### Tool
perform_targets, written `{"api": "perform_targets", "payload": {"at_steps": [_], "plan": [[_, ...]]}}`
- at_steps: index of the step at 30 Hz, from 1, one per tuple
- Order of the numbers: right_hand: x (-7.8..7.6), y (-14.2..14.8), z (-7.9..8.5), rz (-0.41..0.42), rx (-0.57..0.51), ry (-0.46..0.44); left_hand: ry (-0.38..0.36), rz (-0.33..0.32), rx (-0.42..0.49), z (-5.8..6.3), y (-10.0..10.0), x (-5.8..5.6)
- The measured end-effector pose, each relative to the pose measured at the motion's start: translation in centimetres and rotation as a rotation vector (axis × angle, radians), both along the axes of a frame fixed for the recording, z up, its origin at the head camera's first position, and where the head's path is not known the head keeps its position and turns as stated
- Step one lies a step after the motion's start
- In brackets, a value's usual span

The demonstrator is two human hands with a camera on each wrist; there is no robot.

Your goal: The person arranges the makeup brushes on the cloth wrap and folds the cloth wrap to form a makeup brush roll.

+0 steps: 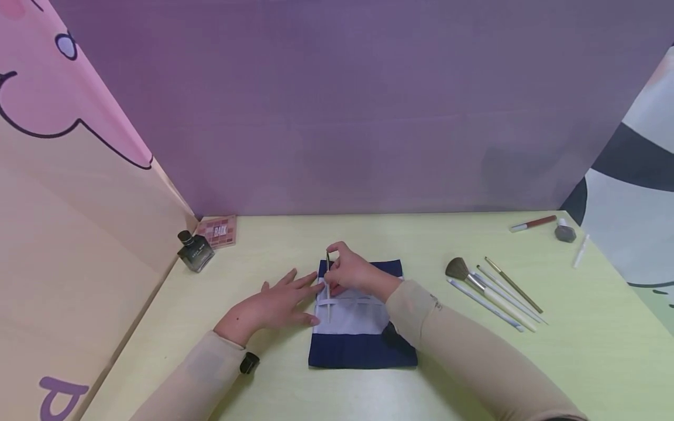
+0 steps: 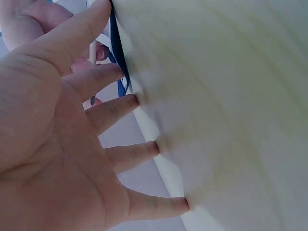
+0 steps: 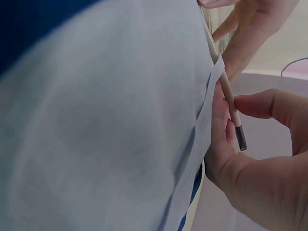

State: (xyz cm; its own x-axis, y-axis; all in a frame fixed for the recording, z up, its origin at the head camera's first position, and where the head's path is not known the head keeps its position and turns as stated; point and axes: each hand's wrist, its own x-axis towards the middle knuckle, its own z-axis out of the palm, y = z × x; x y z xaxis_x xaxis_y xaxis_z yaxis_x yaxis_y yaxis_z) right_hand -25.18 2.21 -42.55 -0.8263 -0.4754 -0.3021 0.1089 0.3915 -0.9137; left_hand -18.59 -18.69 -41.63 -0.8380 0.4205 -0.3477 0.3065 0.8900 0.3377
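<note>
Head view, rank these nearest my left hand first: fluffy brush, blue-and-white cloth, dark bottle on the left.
1. Blue-and-white cloth: at the left hand's fingertips.
2. Dark bottle: far left.
3. Fluffy brush: right of the cloth.

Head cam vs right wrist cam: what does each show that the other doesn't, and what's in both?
Only head: the dark bottle and pink palette at the table's far left; the big brush, slim sticks, red-brown tube and small bottle at right.

Only right wrist: a close side-on look at the strap standing off the cloth.

Both: cloth, strap, left hand, and right hand pinching a thin white stick.
</note>
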Motion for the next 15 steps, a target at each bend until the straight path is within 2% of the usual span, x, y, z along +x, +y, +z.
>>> {"api": "perform_targets", "payload": {"at_steps": [8, 15], "plan": [[1.2, 0.1, 1.1, 0.064, 0.171, 0.142, 0.009, -0.003, 0.004, 0.1, -0.1, 0.0], [1.5, 0.2, 0.9, 0.079, 0.343, 0.275, 0.021, -0.017, 0.009, 0.1, -0.1, 0.1]]}}
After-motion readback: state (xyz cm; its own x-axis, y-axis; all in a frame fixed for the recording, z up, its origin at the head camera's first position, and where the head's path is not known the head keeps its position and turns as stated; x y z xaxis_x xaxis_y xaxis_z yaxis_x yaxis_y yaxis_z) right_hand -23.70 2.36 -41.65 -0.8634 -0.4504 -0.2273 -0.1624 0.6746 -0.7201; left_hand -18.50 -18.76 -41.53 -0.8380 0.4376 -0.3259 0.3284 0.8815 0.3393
